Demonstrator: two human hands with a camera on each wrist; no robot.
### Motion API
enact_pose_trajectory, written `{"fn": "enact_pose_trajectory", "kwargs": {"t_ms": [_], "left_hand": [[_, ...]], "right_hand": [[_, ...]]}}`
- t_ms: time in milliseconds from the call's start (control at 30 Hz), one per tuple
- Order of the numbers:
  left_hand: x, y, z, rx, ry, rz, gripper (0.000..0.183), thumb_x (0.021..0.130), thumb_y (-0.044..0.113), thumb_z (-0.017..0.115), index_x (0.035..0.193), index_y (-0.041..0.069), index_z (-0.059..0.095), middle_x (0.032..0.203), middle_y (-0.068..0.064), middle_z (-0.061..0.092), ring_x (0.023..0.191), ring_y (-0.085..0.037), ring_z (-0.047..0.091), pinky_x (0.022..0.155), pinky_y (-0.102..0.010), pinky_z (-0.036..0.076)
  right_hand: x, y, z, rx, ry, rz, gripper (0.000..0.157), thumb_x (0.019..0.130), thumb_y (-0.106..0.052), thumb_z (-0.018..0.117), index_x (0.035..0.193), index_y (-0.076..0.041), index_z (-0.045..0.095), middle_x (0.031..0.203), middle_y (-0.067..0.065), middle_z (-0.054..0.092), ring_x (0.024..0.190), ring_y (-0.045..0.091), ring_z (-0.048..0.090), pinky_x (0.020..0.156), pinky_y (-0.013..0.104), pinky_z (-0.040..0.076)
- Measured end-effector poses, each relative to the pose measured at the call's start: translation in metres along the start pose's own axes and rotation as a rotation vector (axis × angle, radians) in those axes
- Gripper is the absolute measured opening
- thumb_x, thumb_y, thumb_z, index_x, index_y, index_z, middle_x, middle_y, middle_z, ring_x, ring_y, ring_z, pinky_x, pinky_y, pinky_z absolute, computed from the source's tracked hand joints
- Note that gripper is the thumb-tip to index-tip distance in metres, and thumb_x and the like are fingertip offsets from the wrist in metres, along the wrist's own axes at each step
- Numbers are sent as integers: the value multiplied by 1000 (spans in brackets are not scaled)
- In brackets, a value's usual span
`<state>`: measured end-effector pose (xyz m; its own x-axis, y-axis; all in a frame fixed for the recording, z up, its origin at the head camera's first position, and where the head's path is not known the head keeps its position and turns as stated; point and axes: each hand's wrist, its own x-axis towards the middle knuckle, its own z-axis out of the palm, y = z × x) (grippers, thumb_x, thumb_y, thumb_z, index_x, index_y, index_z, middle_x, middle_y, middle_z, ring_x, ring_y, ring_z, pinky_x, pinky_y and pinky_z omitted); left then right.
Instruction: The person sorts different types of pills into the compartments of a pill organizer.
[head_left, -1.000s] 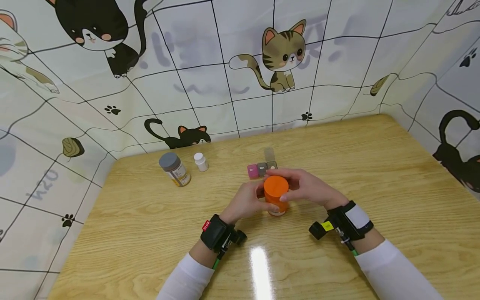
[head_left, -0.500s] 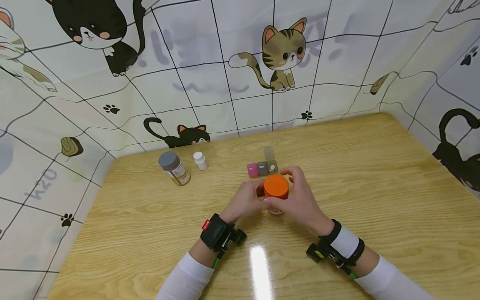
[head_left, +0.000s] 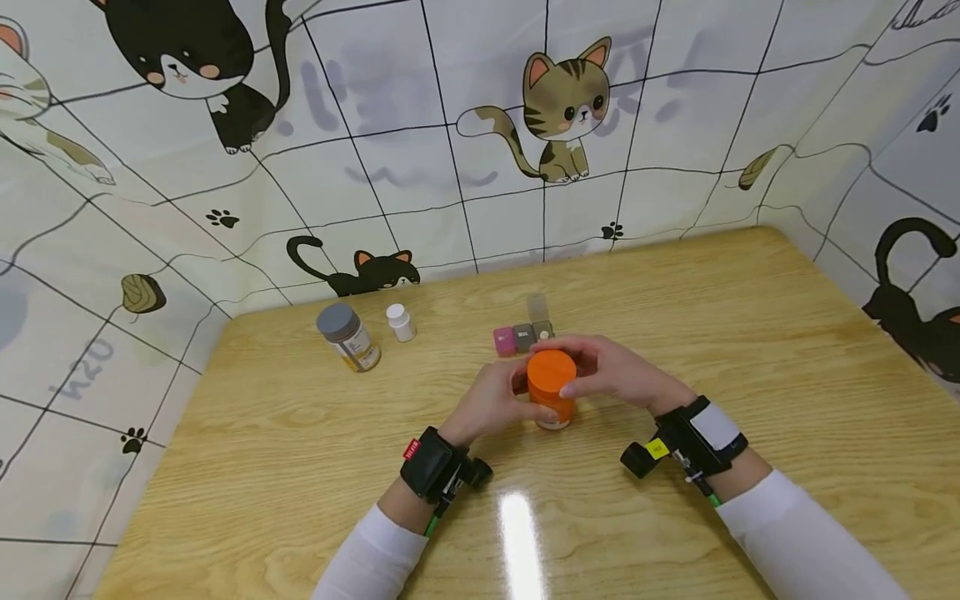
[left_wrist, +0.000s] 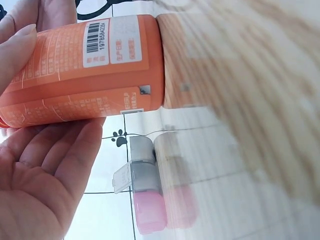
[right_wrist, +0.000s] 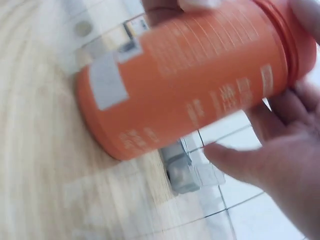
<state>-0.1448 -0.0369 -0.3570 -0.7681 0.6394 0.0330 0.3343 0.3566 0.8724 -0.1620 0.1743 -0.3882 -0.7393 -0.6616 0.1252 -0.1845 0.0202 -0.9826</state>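
Observation:
An orange pill bottle (left_wrist: 90, 75) with a printed label and barcode stands upright on the table, under an orange screw cap (head_left: 552, 372). My left hand (head_left: 491, 402) grips the bottle's body from the left. From the right, my right hand (head_left: 622, 373) holds the cap, its thumb at the near side and fingers behind. Just beyond the hands lies a small pill organizer (head_left: 523, 337) with one pink and two grey compartments. The right grey compartment has its clear lid (head_left: 537, 307) raised and a pale tablet (head_left: 544, 335) inside; my right fingers partly cover that end.
To the left at the back stand a grey-capped supplement bottle (head_left: 349, 337) and a small white bottle (head_left: 401, 322). The wood-grain table (head_left: 300, 467) meets a cat-patterned wall covering (head_left: 480, 208) at the back and sides.
My right hand twists round the cap: its wrist swung down and the thumb crossed the front, then it turned back up and right. The left hand keeps its grip on the bottle.

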Motion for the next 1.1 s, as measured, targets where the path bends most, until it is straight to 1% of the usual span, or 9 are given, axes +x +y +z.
{"fn": "enact_pose_trajectory", "kwargs": {"t_ms": [200,333,433,533,667,733,933,1000,1100], "left_hand": [[9,-27,5,-1,11,41,39,74,11,77,110,7,62,103,-3,65,89,-7,56,84,-31,46],[13,-40,8,31,27,48,40,74,15,78,110,13,62,100,4,65,87,-7,55,82,-27,45],[14,-41,9,62,38,42,41,73,16,78,111,15,63,99,6,65,86,-7,55,80,-26,45],[13,-41,9,74,46,39,42,72,15,79,111,15,63,98,6,65,85,-8,55,79,-26,45],[13,-41,10,68,47,36,40,73,15,77,111,15,63,98,6,65,85,-8,55,80,-26,46],[13,-41,9,54,37,36,40,75,14,76,112,14,62,100,5,65,88,-6,55,82,-25,45],[12,-40,9,16,19,58,45,74,13,77,116,11,60,109,1,63,98,-5,54,87,-25,43],[10,-35,8,9,21,60,47,73,13,78,116,10,60,109,0,63,99,-5,54,88,-26,43],[6,-20,5,-1,17,55,47,73,11,77,117,7,59,110,-5,63,99,-6,54,88,-26,43]], "right_hand": [[-3,-3,33,-246,383,-22,49,74,-7,75,115,0,47,117,17,52,108,29,47,94,51,35],[-2,-3,58,-394,652,-46,52,69,-13,80,104,1,44,110,17,51,100,27,47,83,47,37],[1,-2,70,-427,775,-59,53,67,-15,81,100,1,43,101,15,47,90,25,45,73,41,35],[2,-2,75,-461,833,-45,53,66,-18,82,98,0,44,94,12,45,83,22,43,67,38,33],[-1,-5,75,-486,813,17,57,67,-25,82,99,0,42,95,12,44,79,23,41,64,36,32],[-5,-7,71,-461,761,59,62,69,-27,81,105,1,39,103,15,43,87,27,42,70,40,34],[-18,-11,51,-463,446,116,87,72,-23,80,133,6,26,128,23,39,116,35,39,94,56,34],[-20,-7,46,-496,365,110,85,70,-19,81,133,6,29,128,24,42,114,34,42,93,55,37],[-22,0,44,-534,315,95,73,71,-14,79,129,4,38,124,21,49,111,32,48,90,52,41]]}}
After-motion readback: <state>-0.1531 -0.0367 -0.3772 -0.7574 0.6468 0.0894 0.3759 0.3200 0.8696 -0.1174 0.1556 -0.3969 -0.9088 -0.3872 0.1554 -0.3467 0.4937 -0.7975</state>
